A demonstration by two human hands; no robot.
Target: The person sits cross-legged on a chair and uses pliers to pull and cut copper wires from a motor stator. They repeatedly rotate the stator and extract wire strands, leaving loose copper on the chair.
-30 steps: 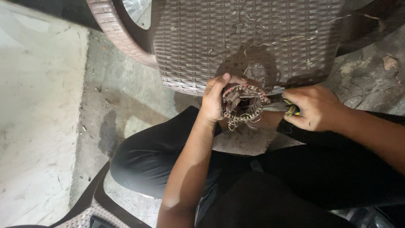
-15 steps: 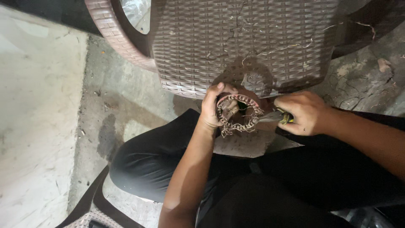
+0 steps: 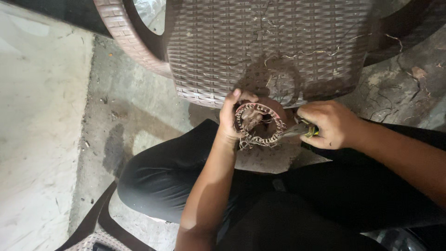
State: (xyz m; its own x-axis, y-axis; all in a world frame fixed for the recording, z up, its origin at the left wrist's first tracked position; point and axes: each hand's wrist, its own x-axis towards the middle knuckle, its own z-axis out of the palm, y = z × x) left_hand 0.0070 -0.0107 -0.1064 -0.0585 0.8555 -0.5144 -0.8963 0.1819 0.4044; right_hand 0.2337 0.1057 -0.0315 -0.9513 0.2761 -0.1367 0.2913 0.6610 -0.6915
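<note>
The left hand (image 3: 231, 122) is clamping a round metal ring of small toothed segments (image 3: 259, 125) above the lap, in front of the brown woven plastic chair (image 3: 260, 46). The right hand (image 3: 331, 124) is closed on yellow-handled pliers (image 3: 301, 130), nipping the ring's right edge. Working the wire looks underway; a steady ring seems needed next.
</note>
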